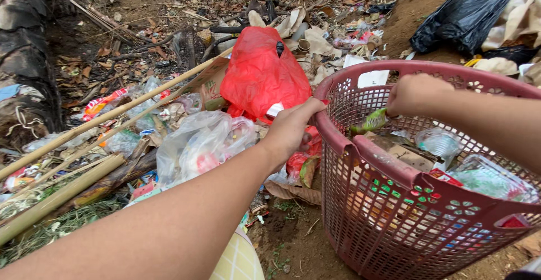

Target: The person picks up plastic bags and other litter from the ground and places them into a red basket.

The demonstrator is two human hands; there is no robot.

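Far left: bamboo poles (84,125) lie slanted across leaf litter and scattered wrappers on the dirt ground (293,240). Next to them, a clear plastic bag (197,145) stuffed with waste rests on the pile. Behind it sits a red plastic bag (262,71), bulging, just beside the basket's near rim.

Left hand (290,130): grip closed over the left rim of the dark red plastic basket (394,212), fingers curled onto the edge. The basket stands tilted on the dirt, holding plastic packaging and cardboard scraps.

Right hand (414,94): above the basket's opening, grip pinched narrow on a green wrapper (369,122), which hangs inside the rim.

Far right, top: black plastic bag (468,12) on the ground, well apart.
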